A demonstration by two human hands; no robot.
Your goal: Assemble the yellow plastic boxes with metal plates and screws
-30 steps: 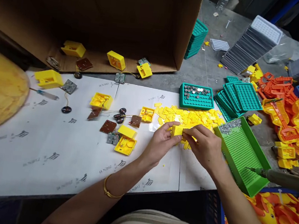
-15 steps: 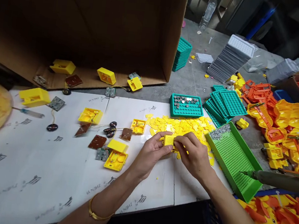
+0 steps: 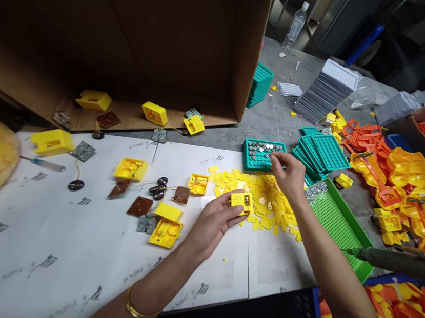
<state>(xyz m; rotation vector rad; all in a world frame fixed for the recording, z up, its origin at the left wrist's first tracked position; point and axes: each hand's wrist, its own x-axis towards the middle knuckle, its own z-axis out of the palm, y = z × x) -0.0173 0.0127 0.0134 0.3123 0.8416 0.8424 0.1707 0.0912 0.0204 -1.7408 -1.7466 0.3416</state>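
A small yellow plastic box (image 3: 241,202), with a grid of holes and an open compartment showing metal inside, is held between the thumb and fingers of my left hand (image 3: 217,221). Over the right side of a teal tray (image 3: 253,163) hovers my right hand (image 3: 290,175), its thumb and fingers pinched together; what is between the fingertips, if anything, is too small to make out. Silver button cells (image 3: 262,148) sit in the tray's round pockets. Below my right hand lies a heap of flat yellow plastic pieces (image 3: 267,215).
Opened yellow boxes (image 3: 165,233) with circuit boards and speakers lie to the left. A screwdriver (image 3: 47,164) rests by a rounded yellow object. At right are a green basket (image 3: 345,216) with small metal parts, stacked teal trays (image 3: 329,151) and a hanging tool (image 3: 394,259). A large cardboard box (image 3: 135,31) stands behind.
My right hand has left the yellow box and moved up and right to the teal tray. My left hand still holds the box, its open compartment now exposed.
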